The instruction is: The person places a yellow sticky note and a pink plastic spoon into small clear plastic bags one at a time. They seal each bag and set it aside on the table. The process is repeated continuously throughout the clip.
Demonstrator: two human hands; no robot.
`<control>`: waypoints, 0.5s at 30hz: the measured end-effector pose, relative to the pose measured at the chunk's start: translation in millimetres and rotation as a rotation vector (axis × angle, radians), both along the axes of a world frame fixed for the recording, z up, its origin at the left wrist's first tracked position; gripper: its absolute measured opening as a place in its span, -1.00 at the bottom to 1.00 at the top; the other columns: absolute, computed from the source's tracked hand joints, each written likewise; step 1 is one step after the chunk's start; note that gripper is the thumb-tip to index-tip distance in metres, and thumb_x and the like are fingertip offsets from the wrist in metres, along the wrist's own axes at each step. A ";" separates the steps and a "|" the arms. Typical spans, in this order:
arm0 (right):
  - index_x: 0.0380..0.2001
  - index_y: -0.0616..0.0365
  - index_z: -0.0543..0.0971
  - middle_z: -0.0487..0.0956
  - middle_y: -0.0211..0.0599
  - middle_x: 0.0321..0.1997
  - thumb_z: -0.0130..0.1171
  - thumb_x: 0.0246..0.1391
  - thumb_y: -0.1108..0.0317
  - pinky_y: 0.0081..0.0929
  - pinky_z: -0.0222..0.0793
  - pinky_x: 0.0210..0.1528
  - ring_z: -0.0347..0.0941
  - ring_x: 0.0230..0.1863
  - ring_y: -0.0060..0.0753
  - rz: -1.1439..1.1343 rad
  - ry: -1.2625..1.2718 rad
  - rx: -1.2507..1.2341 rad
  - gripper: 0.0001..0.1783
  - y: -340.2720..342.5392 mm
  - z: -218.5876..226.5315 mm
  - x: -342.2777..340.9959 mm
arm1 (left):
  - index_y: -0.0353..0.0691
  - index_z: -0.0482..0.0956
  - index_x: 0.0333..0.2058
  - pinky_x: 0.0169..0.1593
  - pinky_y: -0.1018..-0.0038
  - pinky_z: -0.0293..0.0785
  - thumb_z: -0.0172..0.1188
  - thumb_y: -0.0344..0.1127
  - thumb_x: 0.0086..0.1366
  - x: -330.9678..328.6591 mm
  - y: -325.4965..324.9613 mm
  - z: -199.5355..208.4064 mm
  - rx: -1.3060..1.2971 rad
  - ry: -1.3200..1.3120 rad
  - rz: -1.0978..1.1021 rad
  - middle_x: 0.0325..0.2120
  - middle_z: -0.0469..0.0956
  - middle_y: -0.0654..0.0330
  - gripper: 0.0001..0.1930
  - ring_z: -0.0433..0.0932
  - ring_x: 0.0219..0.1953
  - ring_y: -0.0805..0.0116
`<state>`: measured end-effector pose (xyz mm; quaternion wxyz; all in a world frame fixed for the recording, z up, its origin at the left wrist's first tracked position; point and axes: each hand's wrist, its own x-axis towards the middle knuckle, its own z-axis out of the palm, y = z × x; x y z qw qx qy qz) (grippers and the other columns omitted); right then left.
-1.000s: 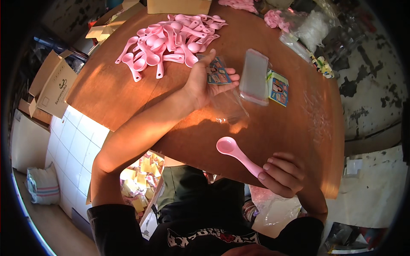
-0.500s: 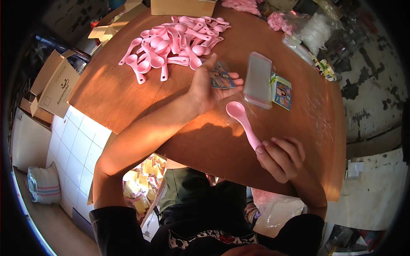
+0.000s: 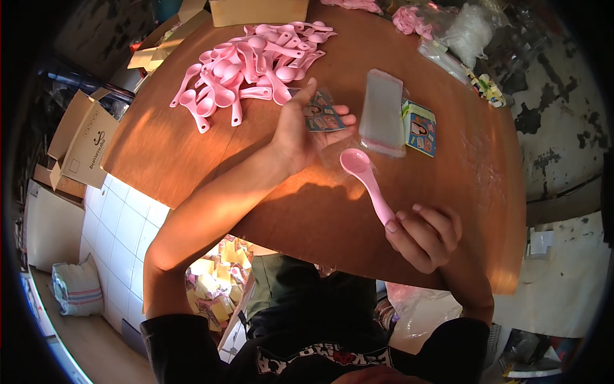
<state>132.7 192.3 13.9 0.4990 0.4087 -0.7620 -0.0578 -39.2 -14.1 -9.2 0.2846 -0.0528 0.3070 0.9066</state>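
My left hand (image 3: 307, 131) is closed on a clear plastic bag with a small blue printed card (image 3: 323, 116) in it, thumb on top and fingers beneath. The bag's transparent edge reaches toward the pink spoon (image 3: 366, 179); whether the bowl touches it, I cannot tell. My right hand (image 3: 427, 235) pinches the tip of that spoon's handle, its bowl pointing up and left. Just right of my left hand lie a stack of clear plastic sleeves (image 3: 382, 112) and a stack of printed cards (image 3: 419, 131). A heap of pink spoons (image 3: 246, 70) lies beyond my left hand.
The brown wooden table (image 3: 275, 214) has a curved near edge. A cardboard box (image 3: 259, 11) stands at its far side, with clear plastic bags (image 3: 470, 35) at the far right. An open carton (image 3: 86, 141) is on the left; filled packets (image 3: 220, 275) lie below the table edge.
The view has shifted slightly, so the table's things sit a little further left. Both hands keep their holds; the spoon stays close to the bag with hardly any movement.
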 end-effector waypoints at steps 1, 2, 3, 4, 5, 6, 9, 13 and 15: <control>-0.21 -0.17 0.65 0.55 -0.64 -0.26 0.35 -0.05 0.27 -0.52 0.40 -0.34 0.46 -0.24 -0.47 -0.019 -0.009 0.012 -0.74 0.0 1.1 -3.1 | -0.27 0.37 -0.15 -0.06 0.10 0.63 -0.09 0.10 0.41 2.7 0.0 0.4 -0.008 0.028 -0.007 -0.26 0.55 -0.08 -0.53 0.61 -0.21 0.03; -0.20 -0.14 0.65 0.55 -0.61 -0.25 0.36 -0.06 0.31 -0.53 0.42 -0.34 0.45 -0.24 -0.48 -0.030 -0.043 0.009 -0.72 -3.7 3.7 -5.6 | -0.28 0.37 -0.15 -0.06 0.10 0.63 -0.08 0.09 0.41 4.7 0.3 0.4 -0.016 0.057 -0.015 -0.26 0.55 -0.07 -0.54 0.61 -0.20 0.03; -0.20 -0.14 0.65 0.55 -0.61 -0.25 0.36 -0.06 0.31 -0.53 0.42 -0.34 0.45 -0.24 -0.48 -0.042 -0.043 -0.002 -0.72 -4.0 0.6 -7.2 | -0.28 0.37 -0.15 -0.06 0.10 0.63 -0.08 0.09 0.41 5.8 0.6 0.1 -0.026 0.057 -0.027 -0.26 0.55 -0.07 -0.54 0.61 -0.20 0.03; -0.19 -0.13 0.65 0.54 -0.60 -0.26 0.36 -0.06 0.32 -0.54 0.43 -0.35 0.45 -0.24 -0.48 -0.016 -0.074 -0.016 -0.71 -3.4 -3.1 -9.2 | -0.29 0.37 -0.14 -0.06 0.11 0.63 -0.07 0.09 0.41 6.5 0.5 0.4 -0.038 0.059 -0.015 -0.26 0.56 -0.07 -0.54 0.62 -0.20 0.04; -0.19 -0.11 0.64 0.54 -0.58 -0.26 0.36 -0.06 0.34 -0.55 0.43 -0.35 0.44 -0.24 -0.48 0.010 -0.105 -0.031 -0.71 -2.5 -5.5 -10.2 | -0.29 0.37 -0.13 -0.06 0.11 0.63 -0.06 0.09 0.41 6.8 0.9 1.0 -0.049 0.062 -0.002 -0.25 0.56 -0.07 -0.54 0.62 -0.20 0.04; -0.19 -0.11 0.64 0.54 -0.58 -0.26 0.36 -0.06 0.34 -0.55 0.43 -0.35 0.44 -0.24 -0.48 0.004 -0.102 -0.041 -0.71 -1.5 -6.2 -10.3 | -0.29 0.37 -0.13 -0.06 0.11 0.63 -0.06 0.09 0.41 6.8 2.0 0.8 -0.058 0.065 -0.010 -0.25 0.56 -0.07 -0.54 0.62 -0.20 0.04; -0.22 -0.10 0.64 0.53 -0.57 -0.30 0.36 -0.07 0.36 -0.56 0.43 -0.36 0.45 -0.25 -0.48 0.014 -0.099 -0.073 -0.73 0.5 -7.3 -10.0 | -0.29 0.36 -0.11 -0.04 0.10 0.62 -0.06 0.10 0.40 6.9 3.2 -3.0 -0.057 0.033 -0.015 -0.25 0.56 -0.08 -0.52 0.62 -0.20 0.04; -0.25 -0.05 0.64 0.53 -0.54 -0.35 0.37 -0.10 0.38 -0.53 0.44 -0.36 0.45 -0.30 -0.48 0.124 -0.093 -0.049 -0.74 1.7 -6.5 -10.4 | -0.37 0.31 -0.13 -0.02 0.05 0.61 -0.04 0.15 0.38 6.9 3.0 -4.8 0.056 0.030 -0.003 -0.25 0.49 -0.09 -0.45 0.58 -0.17 0.01; -0.26 -0.04 0.63 0.54 -0.53 -0.36 0.37 -0.11 0.37 -0.52 0.44 -0.37 0.45 -0.31 -0.48 0.151 -0.120 -0.043 -0.74 1.9 -10.4 -10.1 | -0.36 0.31 -0.13 -0.01 0.04 0.60 -0.04 0.15 0.38 6.0 1.4 -5.5 0.091 0.048 -0.009 -0.24 0.48 -0.09 -0.44 0.57 -0.15 0.01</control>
